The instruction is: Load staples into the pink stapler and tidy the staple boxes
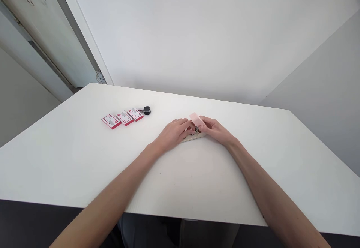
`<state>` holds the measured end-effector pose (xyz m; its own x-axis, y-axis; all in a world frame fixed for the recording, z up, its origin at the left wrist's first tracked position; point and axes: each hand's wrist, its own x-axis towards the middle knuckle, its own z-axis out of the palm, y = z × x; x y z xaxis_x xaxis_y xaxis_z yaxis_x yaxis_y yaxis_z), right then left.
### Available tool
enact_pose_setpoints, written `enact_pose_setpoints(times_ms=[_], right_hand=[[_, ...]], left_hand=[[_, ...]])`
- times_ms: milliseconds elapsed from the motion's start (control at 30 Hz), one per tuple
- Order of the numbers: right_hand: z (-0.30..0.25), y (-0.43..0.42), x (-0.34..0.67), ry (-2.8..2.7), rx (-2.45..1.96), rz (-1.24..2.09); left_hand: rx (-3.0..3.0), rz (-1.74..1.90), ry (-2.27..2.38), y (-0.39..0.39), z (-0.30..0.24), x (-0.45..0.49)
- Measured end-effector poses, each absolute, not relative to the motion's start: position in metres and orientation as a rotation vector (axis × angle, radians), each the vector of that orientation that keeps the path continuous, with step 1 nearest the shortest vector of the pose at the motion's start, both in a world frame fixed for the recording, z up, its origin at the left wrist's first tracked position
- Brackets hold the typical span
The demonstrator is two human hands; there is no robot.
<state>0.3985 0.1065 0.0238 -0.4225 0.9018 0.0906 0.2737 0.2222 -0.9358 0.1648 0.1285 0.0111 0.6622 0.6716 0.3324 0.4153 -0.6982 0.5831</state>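
Observation:
A stapler with a pale pink top point(197, 120) and a cream base point(193, 137) lies on the white table in front of me. Its top is tilted up from the base, and a bit of metal and dark inner part shows between them. My right hand point(213, 128) grips the raised pink top between thumb and fingers. From the other side, my left hand point(174, 132) curls its fingers over the base and the inner part. Those fingertips are partly hidden, so a small thing in them cannot be made out.
Three small white and red boxes point(125, 117) lie in a slanting row at the left on the table point(242, 188). Touching the far end of the row is a small black thing with a metal part point(146, 110). Behind the table stands a white wall point(191, 34).

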Motion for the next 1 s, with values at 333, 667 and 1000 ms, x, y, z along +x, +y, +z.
enact_pose_setpoints(times_ms=[333,667,1000], right_hand=[[0.024,0.106,0.397,-1.823,-1.058,1.233],[0.015,0.111,0.402,-1.773,-1.031,1.276],[0.017,0.110,0.401,-1.784,-0.969,1.306]], left_hand=[[2.367,0.766,0.804,0.125,0.018,0.166],[2.551,0.784,0.811,0.132,0.012,0.160],[2.674,0.757,0.728,0.135,0.007,0.160]])
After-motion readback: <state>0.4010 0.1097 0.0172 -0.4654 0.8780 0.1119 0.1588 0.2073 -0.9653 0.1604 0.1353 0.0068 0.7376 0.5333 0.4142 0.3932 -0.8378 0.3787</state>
